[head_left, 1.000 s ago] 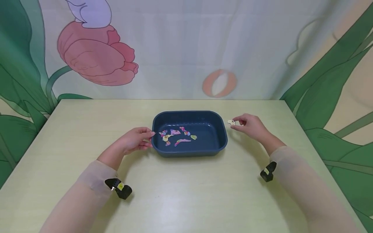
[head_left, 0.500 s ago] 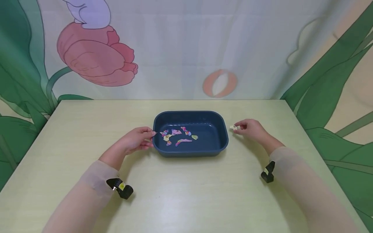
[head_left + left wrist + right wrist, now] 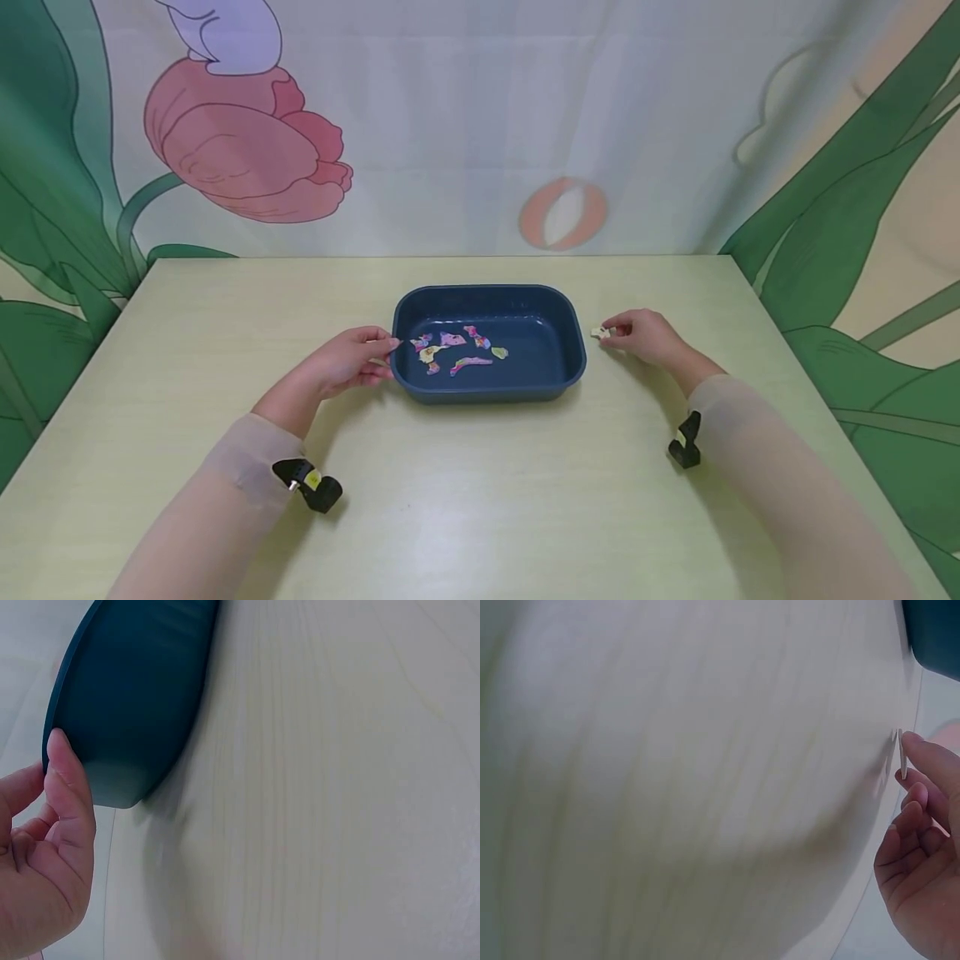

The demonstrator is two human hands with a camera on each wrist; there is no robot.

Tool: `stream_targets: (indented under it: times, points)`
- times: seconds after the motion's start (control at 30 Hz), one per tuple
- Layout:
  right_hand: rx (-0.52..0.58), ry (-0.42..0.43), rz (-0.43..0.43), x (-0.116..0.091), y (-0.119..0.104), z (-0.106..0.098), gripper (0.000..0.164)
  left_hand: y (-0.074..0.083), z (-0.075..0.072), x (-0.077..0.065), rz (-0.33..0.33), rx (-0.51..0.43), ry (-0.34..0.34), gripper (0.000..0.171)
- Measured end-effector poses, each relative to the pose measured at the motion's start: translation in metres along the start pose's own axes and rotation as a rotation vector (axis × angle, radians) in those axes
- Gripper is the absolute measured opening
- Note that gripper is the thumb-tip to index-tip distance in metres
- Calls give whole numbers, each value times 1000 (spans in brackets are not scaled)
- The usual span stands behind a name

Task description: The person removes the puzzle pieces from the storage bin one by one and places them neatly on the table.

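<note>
A dark blue rectangular tray (image 3: 525,387) with rounded corners stands on the table. My left hand (image 3: 352,362) pinches its left rim; in the left wrist view the thumb (image 3: 66,769) lies against the tray's outer wall (image 3: 135,697). Several small, thin, irregular colourful pieces (image 3: 471,362) lie flat inside, mostly toward the left. To the right of the tray, my right hand (image 3: 647,336) pinches a small cream-coloured flat piece (image 3: 599,332) between thumb and fingertips. The right wrist view shows this thin piece (image 3: 902,754) edge-on, close over the table.
The pale wooden table (image 3: 465,492) reaches back to a light curtain (image 3: 435,150) printed with a pink flower, with green leaf shapes on both sides. Each sleeved forearm carries a small black camera (image 3: 309,485).
My right hand has come slightly toward me and lower, and the cream-coloured piece with it. The left hand stays at the tray's rim, and the tray has not moved.
</note>
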State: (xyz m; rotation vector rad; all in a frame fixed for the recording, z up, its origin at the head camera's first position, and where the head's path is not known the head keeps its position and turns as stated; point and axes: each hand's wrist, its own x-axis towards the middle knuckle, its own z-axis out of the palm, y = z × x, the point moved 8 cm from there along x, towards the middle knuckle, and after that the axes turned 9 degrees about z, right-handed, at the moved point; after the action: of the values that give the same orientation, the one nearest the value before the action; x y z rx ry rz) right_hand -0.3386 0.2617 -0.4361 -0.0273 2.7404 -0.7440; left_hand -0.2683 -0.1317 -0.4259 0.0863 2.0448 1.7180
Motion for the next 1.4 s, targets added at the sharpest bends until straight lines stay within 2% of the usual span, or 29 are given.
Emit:
stream_targets:
  times: [0.3, 0.57, 0.73, 0.93, 1.03, 1.17, 1.4]
  points:
    - [-17, 3, -12, 3, 0, 3, 36, -2, 1, 1, 4, -6, -2, 27]
    - [-40, 10, -57, 4, -5, 4, 36, -3, 1, 2, 10, 7, -4, 29]
    - [-34, 36, -49, 0, -10, -5, 37, -5, 1, 3, 19, 4, -4, 29]
    - [54, 117, -106, -8, -32, -22, 37, -7, -2, 3, 21, -2, -5, 29]
    - [111, 130, -133, -12, -48, -25, 36, -6, -3, 2, 12, 7, 0, 31]
    - [157, 110, -153, -17, -66, -20, 36, -6, -4, 2, -7, 21, 16, 32]
    - [233, 52, -165, -19, -86, -7, 33, -7, -3, 2, -14, 28, 22, 33]
